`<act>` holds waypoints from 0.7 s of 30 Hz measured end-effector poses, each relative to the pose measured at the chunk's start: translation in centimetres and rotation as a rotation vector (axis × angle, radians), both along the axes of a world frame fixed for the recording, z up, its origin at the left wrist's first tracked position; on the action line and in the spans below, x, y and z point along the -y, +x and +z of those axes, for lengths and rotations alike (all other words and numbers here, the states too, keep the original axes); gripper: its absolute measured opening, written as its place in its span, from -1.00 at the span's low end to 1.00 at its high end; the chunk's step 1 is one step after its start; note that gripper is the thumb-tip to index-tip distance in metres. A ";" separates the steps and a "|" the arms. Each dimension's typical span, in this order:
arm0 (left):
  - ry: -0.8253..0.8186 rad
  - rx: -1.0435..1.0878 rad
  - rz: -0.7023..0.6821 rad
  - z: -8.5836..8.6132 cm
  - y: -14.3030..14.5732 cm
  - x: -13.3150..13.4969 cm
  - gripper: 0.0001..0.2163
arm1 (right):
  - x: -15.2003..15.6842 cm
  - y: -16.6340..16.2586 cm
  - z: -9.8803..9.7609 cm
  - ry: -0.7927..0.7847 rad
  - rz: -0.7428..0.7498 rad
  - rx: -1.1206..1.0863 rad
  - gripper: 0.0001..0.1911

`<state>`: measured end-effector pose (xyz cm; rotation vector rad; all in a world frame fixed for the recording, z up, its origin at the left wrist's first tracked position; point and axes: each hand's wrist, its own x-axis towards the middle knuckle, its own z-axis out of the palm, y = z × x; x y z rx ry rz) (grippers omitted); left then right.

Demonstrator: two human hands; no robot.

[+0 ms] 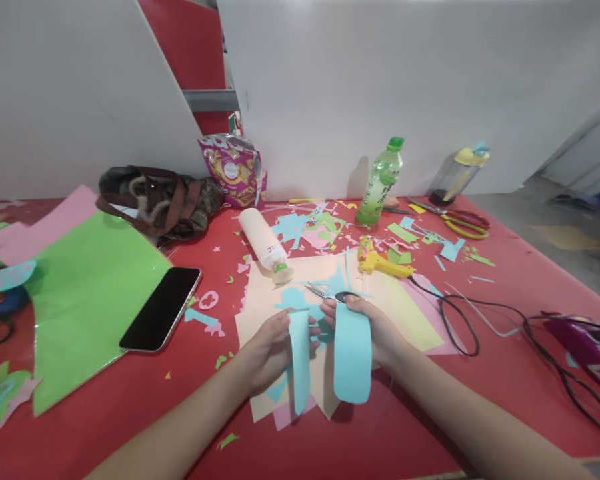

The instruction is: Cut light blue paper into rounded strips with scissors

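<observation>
My left hand (273, 350) pinches a narrow light-blue paper strip (300, 363) by its upper end, and the strip hangs down curved. A wider light-blue paper piece (353, 357) with rounded lower corners hangs from the closed fingers of my right hand (380, 327). The two pieces are apart, side by side. Small scissors (327, 293) with a dark handle lie right at my right fingertips; whether those fingers touch them I cannot tell. Under both hands are cream paper sheets (257, 327) with blue offcuts on top.
A white bottle (263, 240) lies beyond my hands, near a yellow glue gun (385, 265) with a black cable. A phone (163, 309) rests on green sheets (90, 280) at left. Farther back stand a bag (180, 213), a snack packet (235, 173) and a green-capped bottle (380, 183).
</observation>
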<state>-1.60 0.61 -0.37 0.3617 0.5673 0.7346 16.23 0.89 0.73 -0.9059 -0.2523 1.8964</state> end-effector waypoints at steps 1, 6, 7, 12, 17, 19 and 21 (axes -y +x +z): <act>-0.003 -0.013 0.028 -0.1 -0.1 -0.1 -0.77 | -0.1 0.1 0.0 -0.007 -0.001 -0.036 -0.85; 0.043 -0.061 0.098 0.2 -0.2 -0.7 -0.77 | -0.4 0.5 -0.3 0.064 0.003 -0.069 -0.87; 0.067 -0.069 0.094 0.3 -0.2 -0.8 -0.77 | -0.5 0.6 -0.3 0.066 0.008 -0.054 -0.88; 0.221 -0.115 0.059 0.8 0.4 -0.8 -0.76 | -0.7 0.6 -0.1 0.152 -0.014 0.002 -0.84; 0.368 -0.222 0.126 2.0 1.2 -1.0 -0.74 | -0.6 -0.1 0.3 0.389 -0.057 0.301 -0.78; 0.440 -0.294 0.161 2.6 1.4 -1.4 -0.74 | -0.8 -0.5 0.4 0.478 -0.043 0.477 -0.78; 0.540 -0.384 0.198 3.0 1.5 -1.9 -0.74 | -1.2 -0.6 0.4 0.600 -0.012 0.804 -0.81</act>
